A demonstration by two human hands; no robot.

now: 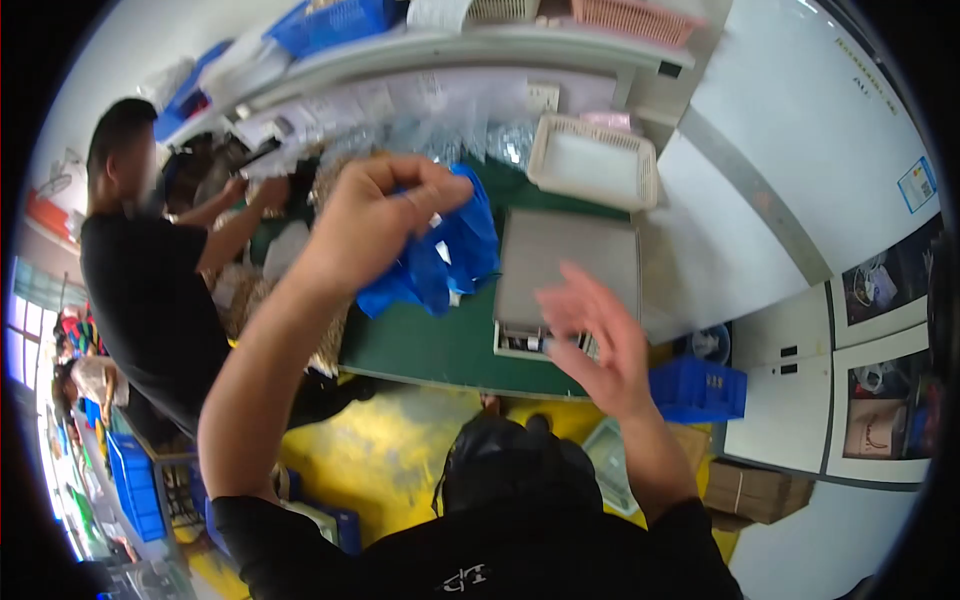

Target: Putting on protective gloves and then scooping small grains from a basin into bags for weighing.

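Head view: two bare hands over a green table; all places below are relative to the grey-lidded box.
Left hand: left of the box, raised; grip narrow, thumb drawn in to the fingers. Can't tell if anything is pinched.
Right hand: over the box's front right part, motion-blurred; wide, fingers and thumb spread, palm bare.
Blue sheet: just left of the box, crumpled, thin, shiny, partly behind the left hand. Contact with the fingertips unclear.
Box: flat grey top; narrow pale-rimmed section along the front, small parts inside, too blurred to name.
Cream basket: directly behind the box, pale base.
Clear bags: behind the box and to its left, piled along the back of the table.
Tan heap: well left of the box, beside the co-worker; contents too small to identify.
Co-worker: far left of the box, black top, both hands forward over the same table.
Wall: behind the box, pale, white socket.
Shelf: above and behind the box, carrying a blue basket and a pink basket.
Right side: tall white panel with grey band, then a white cabinet with dark-fronted compartments.
Floor: in front of the box, yellow, scuffed.
Blue crate: right of the box, lower down.
Cardboard: in front and right of the box, brown, stacked.
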